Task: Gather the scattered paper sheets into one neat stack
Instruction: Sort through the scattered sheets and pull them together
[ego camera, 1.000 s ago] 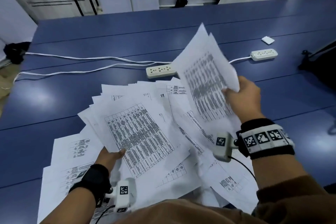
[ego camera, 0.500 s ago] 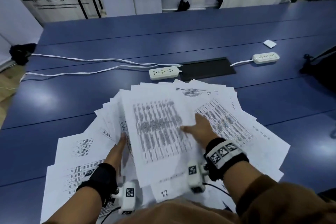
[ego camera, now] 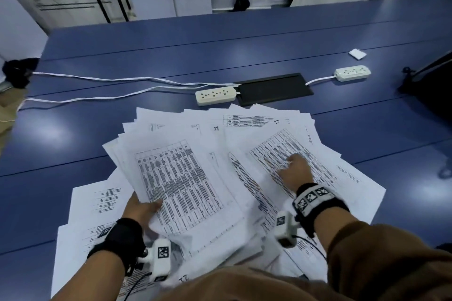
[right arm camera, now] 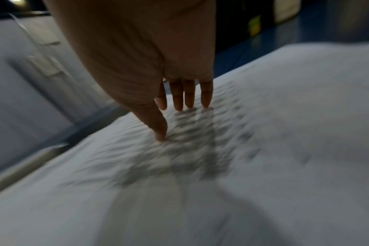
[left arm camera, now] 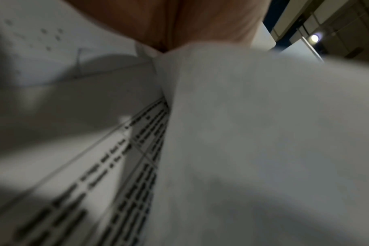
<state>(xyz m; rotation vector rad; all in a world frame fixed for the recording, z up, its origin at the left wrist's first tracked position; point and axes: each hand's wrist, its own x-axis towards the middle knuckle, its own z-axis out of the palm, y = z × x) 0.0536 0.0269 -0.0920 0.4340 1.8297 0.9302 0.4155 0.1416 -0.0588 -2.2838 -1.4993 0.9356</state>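
Loosely fanned sheets [ego camera: 215,154]: left hand [ego camera: 141,208] grips one bundle, right hand [ego camera: 297,171] presses flat.

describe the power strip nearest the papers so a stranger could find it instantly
On the long blue table, find the black rectangular cable hatch beyond the spread white paper sheets. The cream power strip lies at its left end; the other white strip sits farther right.
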